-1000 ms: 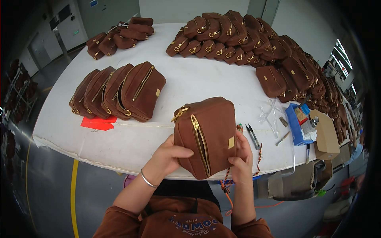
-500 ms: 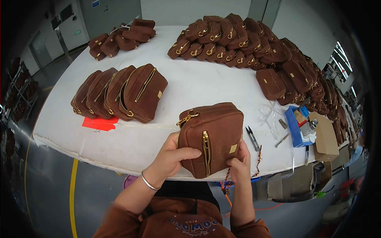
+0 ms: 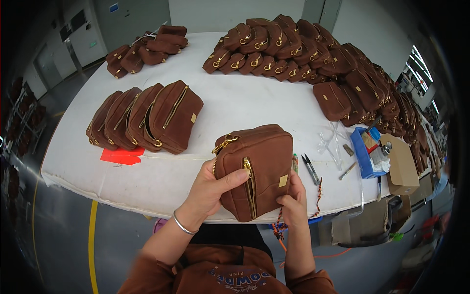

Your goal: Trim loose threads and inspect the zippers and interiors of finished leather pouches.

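Between my two hands is a small brown leather bag, tilted up above the near table edge. A short gold zipper runs down its front, with a gold label plate at the lower right and a gold clasp at the upper left corner. My left hand grips the bag's left side, its thumb lying by the zipper pull. Around the lower right edge closes my right hand, thumb in front and most fingers hidden behind the bag.
Several finished-looking brown bags lean in a row at left, beside red tape. A large bag pile fills the back right. Right of my hand lie thread snips, a blue tray and a cardboard box.
My left thumb has moved up along the zipper to near its pull. The bag has shifted slightly left in the picture, still held by both hands.
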Demonstrator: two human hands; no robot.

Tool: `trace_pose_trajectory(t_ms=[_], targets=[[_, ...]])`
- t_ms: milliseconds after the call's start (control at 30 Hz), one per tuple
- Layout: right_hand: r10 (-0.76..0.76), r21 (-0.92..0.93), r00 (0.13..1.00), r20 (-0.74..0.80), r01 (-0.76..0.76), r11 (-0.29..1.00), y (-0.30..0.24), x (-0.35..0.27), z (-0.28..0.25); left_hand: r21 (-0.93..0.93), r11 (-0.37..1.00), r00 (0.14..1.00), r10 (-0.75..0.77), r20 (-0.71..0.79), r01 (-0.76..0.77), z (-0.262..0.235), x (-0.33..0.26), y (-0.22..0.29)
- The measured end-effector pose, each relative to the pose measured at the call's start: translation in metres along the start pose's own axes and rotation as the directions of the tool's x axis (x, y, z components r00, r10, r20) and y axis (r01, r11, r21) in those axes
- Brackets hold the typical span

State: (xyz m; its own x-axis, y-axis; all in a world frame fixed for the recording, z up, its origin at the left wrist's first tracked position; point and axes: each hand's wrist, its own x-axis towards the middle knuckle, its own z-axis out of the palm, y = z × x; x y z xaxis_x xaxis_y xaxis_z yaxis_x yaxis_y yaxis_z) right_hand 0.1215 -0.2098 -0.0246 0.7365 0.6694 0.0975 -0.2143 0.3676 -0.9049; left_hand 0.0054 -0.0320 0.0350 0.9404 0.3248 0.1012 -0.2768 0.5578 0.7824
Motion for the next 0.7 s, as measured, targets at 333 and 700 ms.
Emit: trace_pose_trajectory(t_ms=[333,700], targets=[[-0.152,-0.157,0.988,-0.003,0.149,0.976,0.006,-0.005,-0.021,-0.312,0.941,0.992,-0.119,0.048,0.128,0.020,0.011,0.000],[-0.299,-0.038,0.939,0.169,0.309,0.950,-0.041,-0.005,-0.017,-0.217,0.974,0.988,-0.039,0.147,0.070,0.020,-0.009,0.008]])
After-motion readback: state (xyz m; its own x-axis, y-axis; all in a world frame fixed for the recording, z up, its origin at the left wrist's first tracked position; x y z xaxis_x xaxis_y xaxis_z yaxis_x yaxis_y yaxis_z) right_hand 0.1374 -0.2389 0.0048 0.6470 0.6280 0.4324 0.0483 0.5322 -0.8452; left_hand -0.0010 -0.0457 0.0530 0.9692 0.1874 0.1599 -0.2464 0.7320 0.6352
